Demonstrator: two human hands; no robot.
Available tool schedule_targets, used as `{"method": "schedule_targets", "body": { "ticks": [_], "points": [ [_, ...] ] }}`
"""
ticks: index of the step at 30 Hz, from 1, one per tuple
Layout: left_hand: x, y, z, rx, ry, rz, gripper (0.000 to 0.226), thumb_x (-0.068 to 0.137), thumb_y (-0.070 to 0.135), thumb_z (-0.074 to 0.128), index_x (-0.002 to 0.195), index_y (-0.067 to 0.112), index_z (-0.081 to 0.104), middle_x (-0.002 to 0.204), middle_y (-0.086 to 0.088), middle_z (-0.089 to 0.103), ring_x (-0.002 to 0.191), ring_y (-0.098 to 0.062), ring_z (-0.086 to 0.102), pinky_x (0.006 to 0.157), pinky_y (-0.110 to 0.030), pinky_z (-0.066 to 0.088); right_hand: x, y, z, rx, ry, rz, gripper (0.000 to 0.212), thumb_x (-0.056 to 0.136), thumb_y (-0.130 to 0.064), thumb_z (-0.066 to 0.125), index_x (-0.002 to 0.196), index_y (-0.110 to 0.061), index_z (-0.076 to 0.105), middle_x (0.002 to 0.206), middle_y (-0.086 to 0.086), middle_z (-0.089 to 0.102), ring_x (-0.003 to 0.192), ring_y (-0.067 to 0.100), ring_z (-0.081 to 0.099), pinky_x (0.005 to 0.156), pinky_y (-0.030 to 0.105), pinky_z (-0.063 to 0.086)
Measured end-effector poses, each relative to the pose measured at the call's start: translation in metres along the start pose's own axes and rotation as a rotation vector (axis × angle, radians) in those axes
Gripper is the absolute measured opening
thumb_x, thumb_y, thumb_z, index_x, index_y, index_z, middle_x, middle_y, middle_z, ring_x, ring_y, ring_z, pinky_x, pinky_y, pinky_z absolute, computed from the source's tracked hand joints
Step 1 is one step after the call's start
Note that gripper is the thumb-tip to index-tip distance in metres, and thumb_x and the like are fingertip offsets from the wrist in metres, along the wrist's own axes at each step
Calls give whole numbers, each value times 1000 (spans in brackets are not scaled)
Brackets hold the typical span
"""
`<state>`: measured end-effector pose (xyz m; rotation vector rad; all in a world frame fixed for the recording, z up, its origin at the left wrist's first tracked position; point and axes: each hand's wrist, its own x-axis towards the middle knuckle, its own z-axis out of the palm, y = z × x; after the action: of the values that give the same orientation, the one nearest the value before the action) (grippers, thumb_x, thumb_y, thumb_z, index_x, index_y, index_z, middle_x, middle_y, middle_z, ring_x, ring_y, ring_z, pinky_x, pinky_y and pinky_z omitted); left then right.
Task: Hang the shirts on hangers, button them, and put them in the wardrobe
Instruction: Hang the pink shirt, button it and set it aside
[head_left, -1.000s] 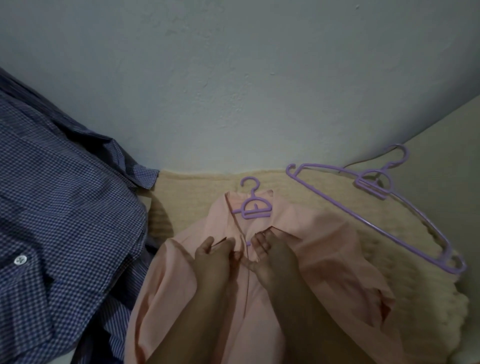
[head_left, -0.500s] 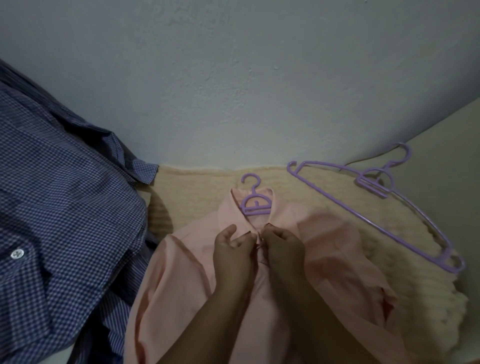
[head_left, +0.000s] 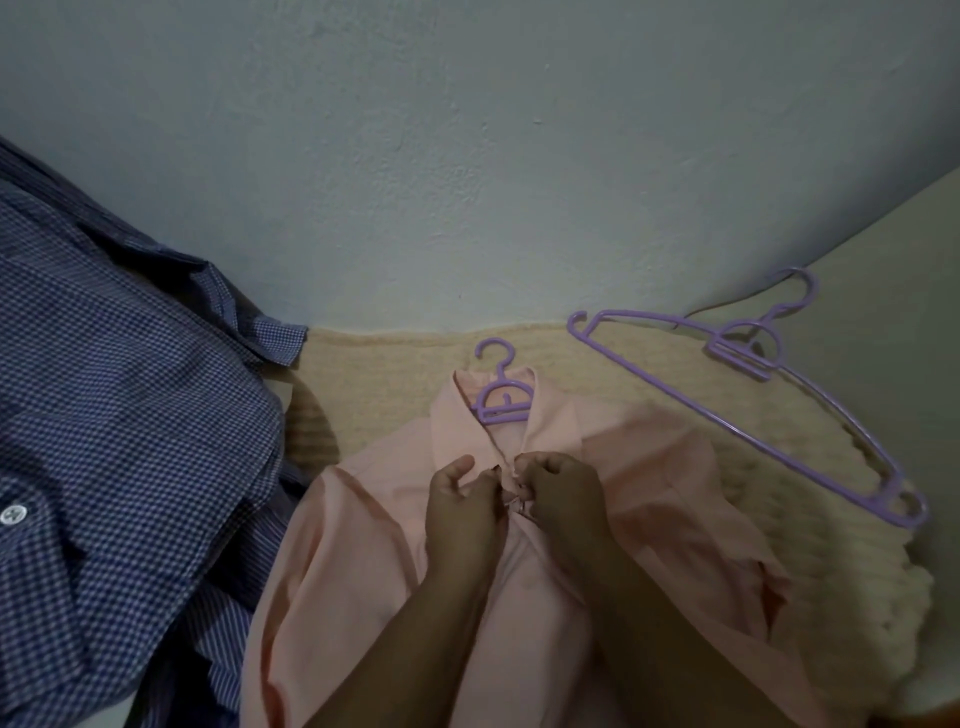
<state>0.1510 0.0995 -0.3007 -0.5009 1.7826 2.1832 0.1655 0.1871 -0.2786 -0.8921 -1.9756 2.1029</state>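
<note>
Both hands closed on the placket of the pink shirt (head_left: 649, 499), just under the collar: left hand (head_left: 460, 512) pinching the left edge between thumb and curled fingers, right hand (head_left: 563, 493) gripping the opposite edge, knuckles nearly touching at the centre front. Seemingly working the top button; button itself hidden behind fingertips, so fastened or not, cannot tell. Pink shirt laid flat at 6 o'clock on a cream blanket (head_left: 395, 384), already on a purple hanger (head_left: 501, 397) whose hook poked out of the neck toward 12 o'clock. Spare purple hanger (head_left: 748, 374) left lying empty at 2 o'clock, part on the blanket, well apart from the hands. Blue checked shirt (head_left: 130, 415) heaped at 9 o'clock, off any visible hanger, one white button showing. Judged early in the job: one shirt hung, buttoning barely begun, lower buttons out of sight beneath the forearms, second shirt untouched, no wardrobe in view.
</note>
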Motion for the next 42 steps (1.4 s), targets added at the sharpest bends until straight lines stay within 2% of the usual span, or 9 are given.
{"method": "schedule_targets", "body": {
  "ticks": [3, 7, 13, 21, 24, 28, 32, 38, 42],
  "points": [
    [1, -2, -1, -13, -13, 25, 26, 89, 4, 57, 101, 25, 50, 75, -9, 67, 71, -22, 62, 74, -35, 50, 0, 4, -1, -29, 10, -33, 29, 84, 2, 56, 59, -11, 63, 43, -6, 51, 44, 8, 45, 48, 21, 41],
    [2, -4, -4, -13, -55, 22, 31, 88, -1, 57, 110, 17, 47, 77, -14, 57, 73, -23, 53, 71, -34, 44, -3, 8, -4, -102, -11, -121, 33, 87, -2, 58, 59, -19, 62, 43, -12, 55, 43, -4, 46, 49, 11, 40],
    [4, -2, -10, -31, -113, -20, 39, 83, -3, 65, 110, 19, 45, 85, -16, 61, 75, -25, 56, 66, -32, 46, -16, 2, -12, 0, -175, -87, 35, 84, 13, 51, 84, -18, 67, 70, -13, 67, 58, -8, 61, 58, 7, 45],
    [6, 0, -11, -39, -144, -30, 37, 85, -6, 63, 105, 19, 46, 70, -4, 65, 59, -15, 61, 59, -26, 50, -15, 4, -17, -4, -226, -110, 28, 86, 8, 57, 89, -17, 69, 69, -16, 70, 64, -9, 63, 62, 7, 46],
    [3, -1, -12, -30, -158, -12, 35, 85, -6, 63, 105, 18, 46, 69, -4, 67, 62, -15, 63, 64, -27, 51, -11, 11, -15, -104, -132, -145, 20, 89, 0, 56, 94, -11, 72, 76, -11, 69, 66, -6, 62, 66, 11, 46],
    [0, -3, -11, 39, -129, 44, 36, 83, -8, 65, 105, 15, 47, 62, 1, 63, 57, -8, 61, 62, -22, 50, -4, 22, -7, -350, -5, -237, 21, 91, -4, 53, 98, -2, 72, 90, 6, 71, 84, 15, 62, 76, 20, 45],
    [-5, -2, -8, 208, -91, 144, 37, 82, -1, 69, 107, 17, 49, 68, -9, 64, 56, -15, 59, 58, -26, 48, 7, 28, -5, -295, -14, -129, 22, 91, -3, 50, 84, -10, 69, 85, 10, 67, 84, 26, 62, 84, 40, 51],
    [-3, 1, -10, 355, -35, 186, 39, 69, 18, 68, 102, 25, 50, 75, -6, 72, 78, -25, 70, 82, -42, 55, 8, 28, -7, -88, -110, -23, 34, 92, 4, 43, 71, -15, 62, 68, -1, 59, 60, 8, 51, 66, 27, 44],
    [-2, 1, -11, 344, -34, 139, 36, 64, 20, 69, 95, 25, 52, 69, 2, 68, 70, -19, 66, 78, -44, 55, 8, 33, -4, -154, -51, -87, 21, 87, -15, 47, 75, -19, 63, 77, 2, 63, 73, 18, 57, 74, 35, 49]
  ]
}}
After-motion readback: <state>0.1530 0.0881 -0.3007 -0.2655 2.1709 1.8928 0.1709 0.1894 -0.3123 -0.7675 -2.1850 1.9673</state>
